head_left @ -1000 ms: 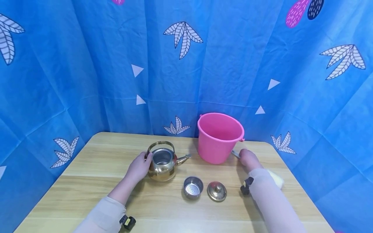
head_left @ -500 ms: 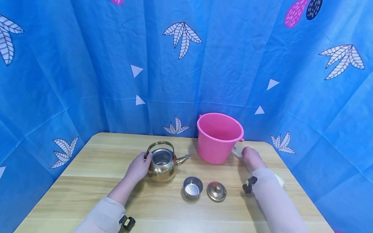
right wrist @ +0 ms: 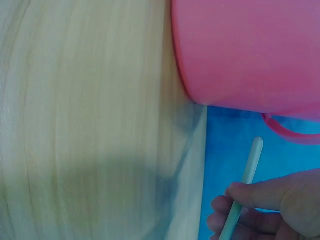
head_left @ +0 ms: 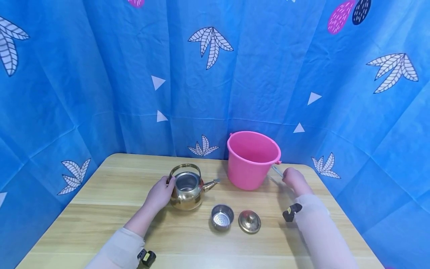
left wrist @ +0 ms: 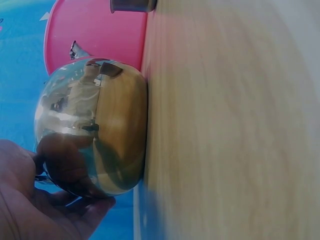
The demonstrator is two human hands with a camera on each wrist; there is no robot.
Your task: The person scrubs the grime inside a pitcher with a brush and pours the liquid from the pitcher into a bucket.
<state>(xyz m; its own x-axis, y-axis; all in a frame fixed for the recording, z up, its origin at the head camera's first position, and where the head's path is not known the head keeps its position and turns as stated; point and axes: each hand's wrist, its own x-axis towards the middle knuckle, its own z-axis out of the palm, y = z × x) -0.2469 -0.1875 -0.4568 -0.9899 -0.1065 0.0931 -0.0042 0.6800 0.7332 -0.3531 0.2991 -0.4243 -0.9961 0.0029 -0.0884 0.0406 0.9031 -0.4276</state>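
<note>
My left hand (head_left: 162, 193) grips a gold-coloured metal kettle (head_left: 186, 198) at the base of its raised handle, fingertips against the body. The kettle stands lidless on the table, spout to the right; its shiny side (left wrist: 95, 130) fills much of the left wrist view. My right hand (head_left: 297, 181) holds a slim pale stick-like handle (right wrist: 245, 175) between thumb and fingers, above the table right of the pink bucket (head_left: 248, 173). One tip of that handle points towards the bucket. Its other end is hidden behind the hand and forearm.
A perforated metal strainer cup (head_left: 222, 217) and a gold-coloured round lid (head_left: 249, 221) lie in front of the kettle and bucket. The wooden table (head_left: 111, 209) is backed by a patterned blue curtain (head_left: 215, 93). A pink bail (right wrist: 285, 132) hangs from the bucket.
My right hand has moved slightly right and away from the bucket, with the pale handle. A cream-coloured thing seen earlier beyond the right sleeve has gone from sight. The left hand and kettle stay put.
</note>
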